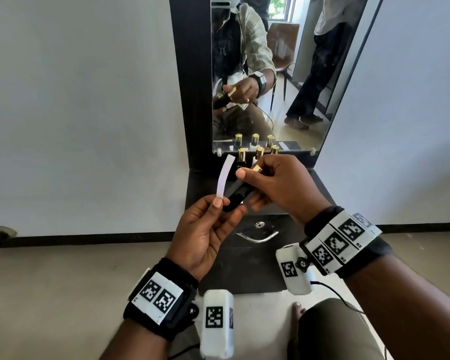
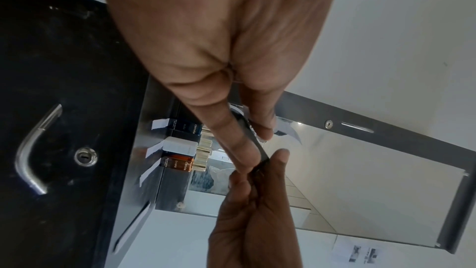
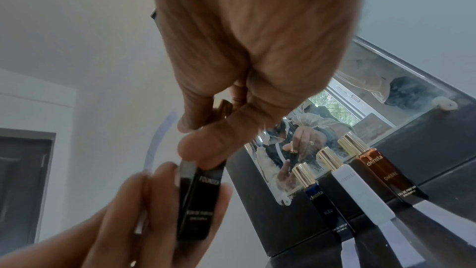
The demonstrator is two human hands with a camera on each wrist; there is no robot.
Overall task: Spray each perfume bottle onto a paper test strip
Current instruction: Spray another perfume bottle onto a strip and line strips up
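Observation:
My left hand (image 1: pixel 220 203) pinches a white paper test strip (image 1: pixel 225 175) by its lower end, and the strip stands up curved. The left hand's other fingers touch the base of a black perfume bottle (image 1: pixel 238 197) with a gold cap (image 1: pixel 257 168). My right hand (image 1: pixel 255 183) grips that bottle near the cap, holding it tilted beside the strip. In the right wrist view the black bottle (image 3: pixel 198 201) lies between both hands. Behind it on the shelf stand a blue bottle (image 3: pixel 324 203), a white bottle (image 3: pixel 360 191) and an amber bottle (image 3: pixel 386 172), all capped.
The bottles stand on a black cabinet top (image 1: pixel 315 193) against a mirror (image 1: pixel 270 74). White strips (image 2: pixel 159 124) lie in front of the standing bottles. Below is a drawer front with a metal handle (image 1: pixel 257 237) and a lock (image 1: pixel 259 225). White walls flank the cabinet.

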